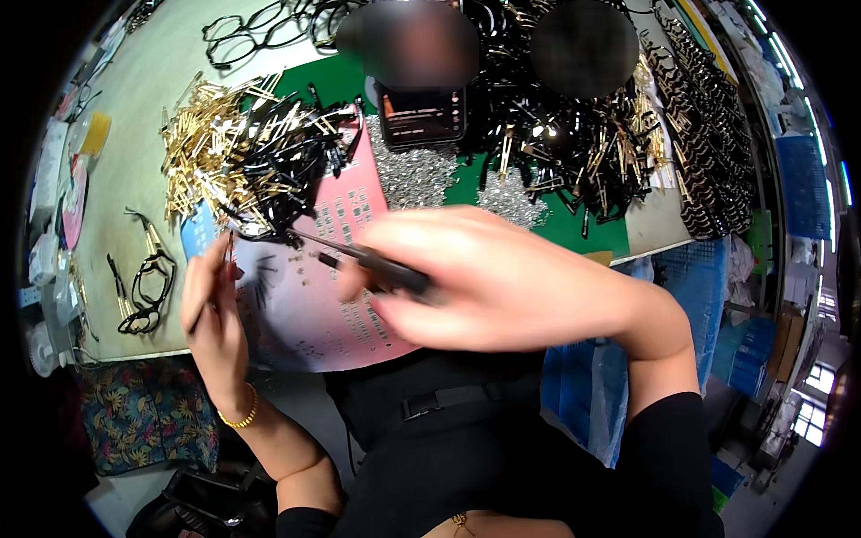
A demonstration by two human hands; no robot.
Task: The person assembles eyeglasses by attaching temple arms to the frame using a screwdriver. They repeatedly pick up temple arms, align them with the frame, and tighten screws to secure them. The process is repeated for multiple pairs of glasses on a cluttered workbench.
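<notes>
My right fingers grasp the screwdriver, frame centre | my left fingers, left-centre, near black eyewear parts: can't tell what's held | screwdriver seems light, stiff; best gripped by handle

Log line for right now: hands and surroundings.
left hand: beside dark eyewear part, grip unclear | right hand: gripping black-handled screwdriver, shaft pointing left | beyond: gold temples, silver parts, phone

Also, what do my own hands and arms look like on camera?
Both the left hand and the right hand are ungloved. A yellow, beaded-looking bracelet circles the left wrist; none shows on the right. The sleeves are plain black and short, leaving the forearms bare. No cables show on either arm.
</notes>
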